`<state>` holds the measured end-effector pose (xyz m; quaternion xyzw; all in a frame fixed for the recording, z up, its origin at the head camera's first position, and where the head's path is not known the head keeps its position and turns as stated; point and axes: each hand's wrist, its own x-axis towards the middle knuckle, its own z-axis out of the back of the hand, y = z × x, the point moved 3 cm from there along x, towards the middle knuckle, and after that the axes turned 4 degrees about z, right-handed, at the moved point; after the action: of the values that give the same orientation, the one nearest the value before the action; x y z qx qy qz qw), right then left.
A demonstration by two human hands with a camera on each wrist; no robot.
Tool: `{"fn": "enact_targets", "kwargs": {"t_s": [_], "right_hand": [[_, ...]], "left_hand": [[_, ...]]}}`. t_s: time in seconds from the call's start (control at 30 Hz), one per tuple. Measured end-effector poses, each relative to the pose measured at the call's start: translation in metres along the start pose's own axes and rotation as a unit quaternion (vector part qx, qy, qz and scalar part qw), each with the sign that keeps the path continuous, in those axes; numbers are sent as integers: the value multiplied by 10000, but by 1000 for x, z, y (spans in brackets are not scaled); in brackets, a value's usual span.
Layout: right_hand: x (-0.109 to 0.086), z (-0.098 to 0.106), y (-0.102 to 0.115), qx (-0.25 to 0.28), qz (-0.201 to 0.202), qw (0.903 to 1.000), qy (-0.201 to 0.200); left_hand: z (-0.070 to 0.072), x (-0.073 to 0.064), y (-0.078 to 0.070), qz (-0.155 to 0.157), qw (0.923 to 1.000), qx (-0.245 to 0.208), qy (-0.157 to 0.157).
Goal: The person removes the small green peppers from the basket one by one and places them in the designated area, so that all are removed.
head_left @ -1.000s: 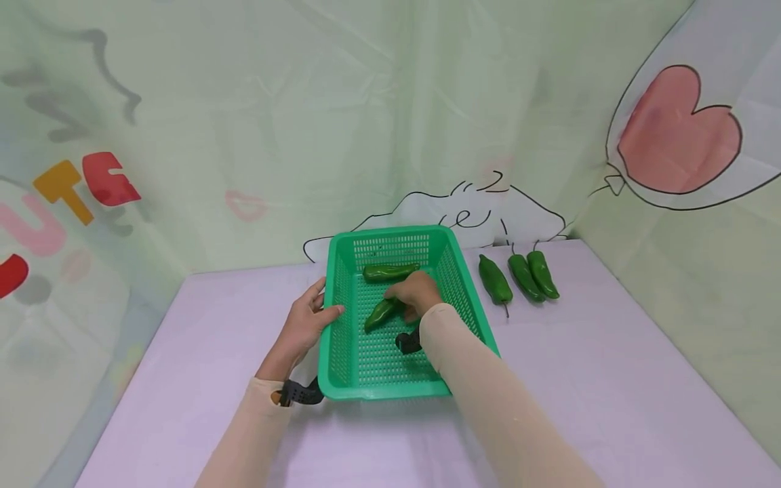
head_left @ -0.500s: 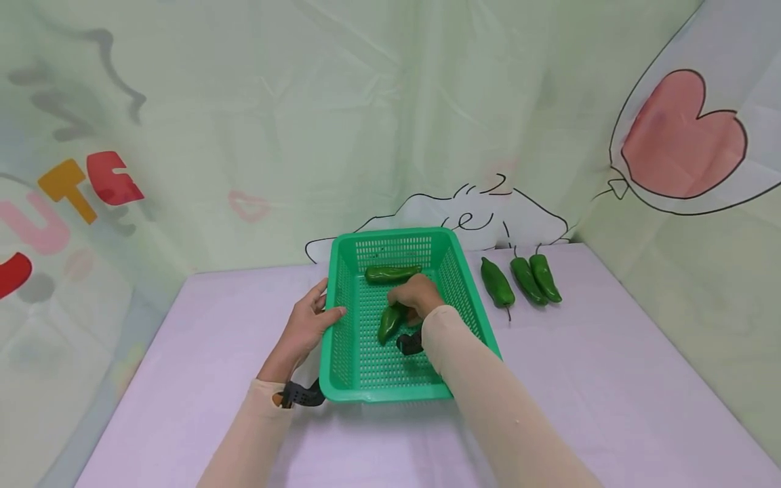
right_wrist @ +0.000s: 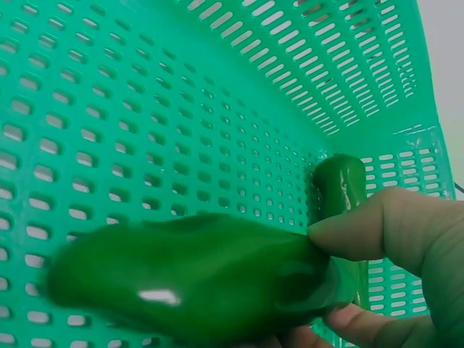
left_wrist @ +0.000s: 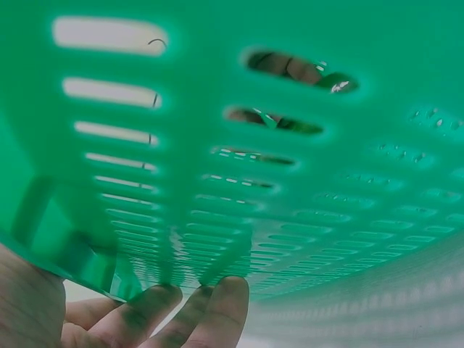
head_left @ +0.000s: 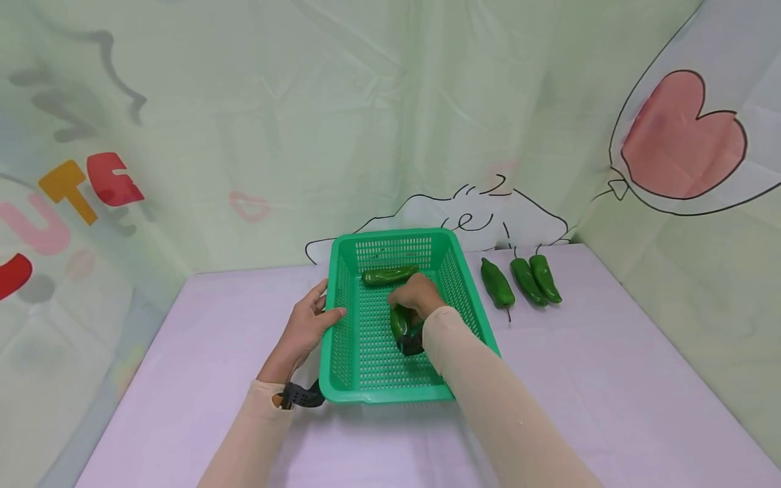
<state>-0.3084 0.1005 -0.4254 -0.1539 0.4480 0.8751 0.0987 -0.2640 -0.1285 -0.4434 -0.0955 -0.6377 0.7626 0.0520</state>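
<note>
My left hand (head_left: 305, 325) grips the left side of a green plastic mesh basket (head_left: 390, 394), thumb over the rim and fingers along the outside. In the left wrist view the fingertips (left_wrist: 226, 301) press on the slotted plastic. Inside the basket, my right hand (head_left: 419, 296) pinches a glossy green pepper (right_wrist: 196, 279) near its stem end, thumb on one side and fingers on the other. The pepper points toward the basket's near side, and the hand partly hides it. A second green pepper (head_left: 388, 275) lies across the far end of the basket floor.
Right of the basket, three green peppers lie on the pale lilac table (head_left: 586, 379): one nearer pepper (head_left: 497, 283) and a close pair (head_left: 535, 279). A printed cloth backdrop (head_left: 274, 149) rises behind and along both sides.
The pepper in my right hand has swung from pointing left to pointing toward me. The far pepper has shifted slightly. My left hand stays on the basket's side.
</note>
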Motion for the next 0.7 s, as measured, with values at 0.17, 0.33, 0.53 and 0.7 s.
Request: {"fn": "enact_targets", "kwargs": {"t_s": [0.17, 0.33, 0.53, 0.7], "right_hand": [[1, 0, -1, -115, 56, 9999, -20], [2, 0, -2, -235, 108, 9996, -88], [2, 4, -4, -449, 196, 9988, -36], [1, 8, -5, -409, 269, 9988, 87]], "left_hand": [[0, 0, 0, -34, 10000, 37, -37], [0, 0, 0, 6, 10000, 12, -60], [-1, 0, 0, -12, 10000, 8, -56], [0, 0, 0, 6, 10000, 43, -66]]}}
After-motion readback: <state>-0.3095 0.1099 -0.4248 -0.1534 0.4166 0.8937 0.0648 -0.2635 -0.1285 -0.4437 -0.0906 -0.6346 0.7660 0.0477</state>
